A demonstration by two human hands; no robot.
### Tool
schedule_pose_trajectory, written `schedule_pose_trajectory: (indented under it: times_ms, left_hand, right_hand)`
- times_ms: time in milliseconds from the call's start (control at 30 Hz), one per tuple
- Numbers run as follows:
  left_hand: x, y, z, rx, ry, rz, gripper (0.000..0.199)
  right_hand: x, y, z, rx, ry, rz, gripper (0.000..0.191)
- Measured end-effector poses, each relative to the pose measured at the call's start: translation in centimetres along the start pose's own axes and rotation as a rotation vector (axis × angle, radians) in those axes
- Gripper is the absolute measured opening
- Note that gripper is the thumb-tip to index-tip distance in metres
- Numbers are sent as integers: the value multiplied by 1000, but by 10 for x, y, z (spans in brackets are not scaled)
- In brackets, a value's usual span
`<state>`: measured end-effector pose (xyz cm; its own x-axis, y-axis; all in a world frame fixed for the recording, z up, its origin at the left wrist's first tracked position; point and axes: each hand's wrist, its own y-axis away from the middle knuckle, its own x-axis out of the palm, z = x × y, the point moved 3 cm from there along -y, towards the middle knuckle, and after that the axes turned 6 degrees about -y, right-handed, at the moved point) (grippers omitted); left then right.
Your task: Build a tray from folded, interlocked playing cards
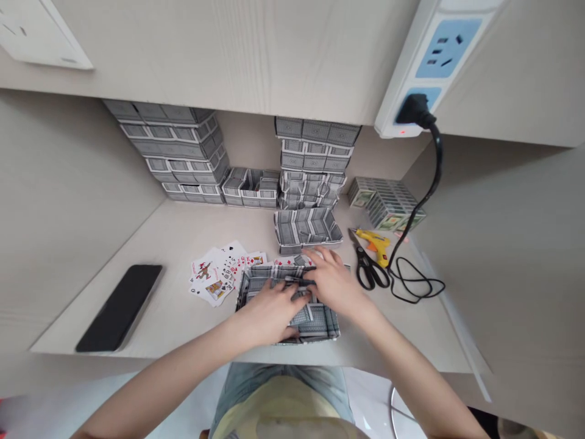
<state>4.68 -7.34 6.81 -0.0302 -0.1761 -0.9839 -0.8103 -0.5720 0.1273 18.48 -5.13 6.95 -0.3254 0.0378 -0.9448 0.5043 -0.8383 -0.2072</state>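
Observation:
A rectangular open box made of grey-patterned folded playing cards (329, 326) lies at the table's front edge, with both hands at it. My left hand (267, 311) reaches in over its near-left side, fingers apart and resting on the cards inside. My right hand (336, 286) is at the far-right side, its fingers spread over the far wall and its thumb inside. A narrow pale strip (309, 312) shows on the box's inside by the left fingers. The fingertips are partly hidden among the cards. Behind the box sits a similar open card tray (308, 227).
Loose playing cards (219, 271) lie left of the box, and a black phone (119, 308) farther left. Scissors (369, 268), a yellow glue gun (375, 241) and its cord lie right. Stacked card boxes (183, 149) line the back. A power strip (439, 67) hangs above.

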Motion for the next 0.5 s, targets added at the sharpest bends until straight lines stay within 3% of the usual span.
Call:
schedule_pose_trajectory:
  times_ms: [100, 267, 400, 500]
  left_hand:
    - [1, 3, 1, -1, -1, 6, 60]
    - [1, 6, 3, -27, -39, 60, 71]
    - [1, 2, -2, -65, -77, 99, 79]
    - [3, -1, -5, -92, -115, 117, 81]
  right_hand:
    - [-2, -4, -1, -19, -101, 21, 17]
    - [-42, -19, -22, -26, -479, -109, 12]
    - [-63, -38, -55, 112, -472, -446, 15]
    - [-62, -40, -60, 156, -390, -591, 33]
